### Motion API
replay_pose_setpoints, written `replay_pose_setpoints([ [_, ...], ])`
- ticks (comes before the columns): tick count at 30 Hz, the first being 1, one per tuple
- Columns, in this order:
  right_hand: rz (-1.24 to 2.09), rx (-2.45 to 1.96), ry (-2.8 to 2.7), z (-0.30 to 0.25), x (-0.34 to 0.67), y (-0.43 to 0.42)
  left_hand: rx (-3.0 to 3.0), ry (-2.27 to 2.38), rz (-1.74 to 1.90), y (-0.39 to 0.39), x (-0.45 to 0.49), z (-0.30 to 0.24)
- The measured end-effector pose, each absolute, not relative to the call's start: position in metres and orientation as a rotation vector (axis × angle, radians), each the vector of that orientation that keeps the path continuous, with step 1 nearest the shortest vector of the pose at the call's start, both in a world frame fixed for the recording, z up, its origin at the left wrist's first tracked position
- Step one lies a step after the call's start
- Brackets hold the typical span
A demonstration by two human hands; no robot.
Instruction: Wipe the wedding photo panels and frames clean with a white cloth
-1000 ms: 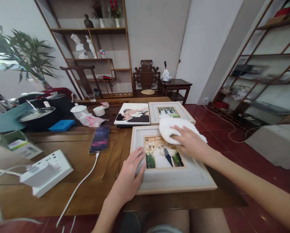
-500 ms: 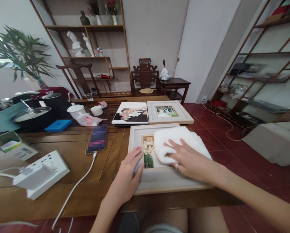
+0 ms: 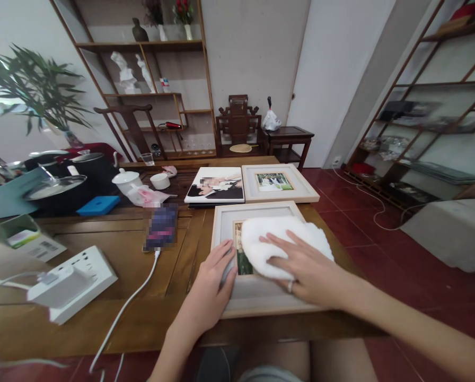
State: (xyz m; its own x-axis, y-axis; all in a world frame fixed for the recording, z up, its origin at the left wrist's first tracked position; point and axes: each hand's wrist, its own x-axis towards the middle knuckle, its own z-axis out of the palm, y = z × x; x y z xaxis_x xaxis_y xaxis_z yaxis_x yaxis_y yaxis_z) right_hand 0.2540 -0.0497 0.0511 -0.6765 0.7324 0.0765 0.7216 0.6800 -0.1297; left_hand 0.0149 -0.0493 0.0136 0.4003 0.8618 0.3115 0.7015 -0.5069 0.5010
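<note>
A pale wooden picture frame (image 3: pixel 257 297) lies flat at the near right corner of the wooden table (image 3: pixel 142 313). My left hand (image 3: pixel 211 289) rests on the frame's left border with its fingers laid flat. My right hand (image 3: pixel 301 265) presses flat on a white fluffy cloth (image 3: pixel 279 236) that covers most of the photo. Only a narrow left strip of the picture shows. A ring sits on one finger of the right hand.
Behind lie a second framed photo (image 3: pixel 277 183) and a frameless print (image 3: pixel 216 185). A phone (image 3: pixel 160 228) on a white cable, a white power strip (image 3: pixel 70 281), a blue box (image 3: pixel 98 204), a teapot (image 3: pixel 126 180), cups and dark pots (image 3: pixel 62 180) occupy the left. Shelves line both sides.
My right hand has slid the cloth from the frame's far right corner down and left across the photo. My left hand has stayed on the frame's left border.
</note>
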Motion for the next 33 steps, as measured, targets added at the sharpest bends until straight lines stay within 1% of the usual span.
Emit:
replay_pose_setpoints([
  [3, -0.153, -1.234, -2.770, 0.051, 0.260, -0.014, 2.373, 1.374, 0.754, -0.050, 0.015, 0.016],
  [5, -0.287, -1.258, -2.746, 0.051, 0.261, 0.006, 2.364, 1.378, 0.734, -0.050, 0.015, 0.016],
  [8, -0.298, -1.281, -2.735, 0.048, 0.258, 0.025, 2.348, 1.379, 0.725, -0.050, 0.015, 0.017],
  [11, -0.132, -1.266, -2.769, 0.045, 0.256, 0.022, 2.333, 1.388, 0.721, -0.050, 0.015, 0.017],
  [14, 0.097, -1.221, -2.816, 0.051, 0.257, -0.005, 2.329, 1.390, 0.733, -0.049, 0.015, 0.016],
  [20, 0.584, -1.229, -2.922, 0.094, 0.252, -0.088, 2.341, 1.369, 0.758, -0.049, 0.015, 0.015],
  [22, 0.680, -1.169, -2.957, 0.105, 0.247, -0.107, 2.332, 1.367, 0.746, -0.049, 0.015, 0.015],
  [24, 0.701, -1.118, -2.944, 0.104, 0.245, -0.113, 2.324, 1.370, 0.738, -0.049, 0.014, 0.016],
  [26, 0.667, -1.128, -2.909, 0.094, 0.246, -0.108, 2.329, 1.364, 0.737, -0.049, 0.014, 0.016],
  [28, 0.555, -1.211, -2.864, 0.080, 0.251, -0.092, 2.343, 1.357, 0.724, -0.049, 0.014, 0.016],
  [30, 0.352, -1.335, -2.785, 0.070, 0.259, -0.068, 2.356, 1.358, 0.698, -0.050, 0.014, 0.016],
  [33, -0.040, -1.460, -2.614, 0.065, 0.268, -0.025, 2.357, 1.371, 0.670, -0.050, 0.014, 0.016],
])
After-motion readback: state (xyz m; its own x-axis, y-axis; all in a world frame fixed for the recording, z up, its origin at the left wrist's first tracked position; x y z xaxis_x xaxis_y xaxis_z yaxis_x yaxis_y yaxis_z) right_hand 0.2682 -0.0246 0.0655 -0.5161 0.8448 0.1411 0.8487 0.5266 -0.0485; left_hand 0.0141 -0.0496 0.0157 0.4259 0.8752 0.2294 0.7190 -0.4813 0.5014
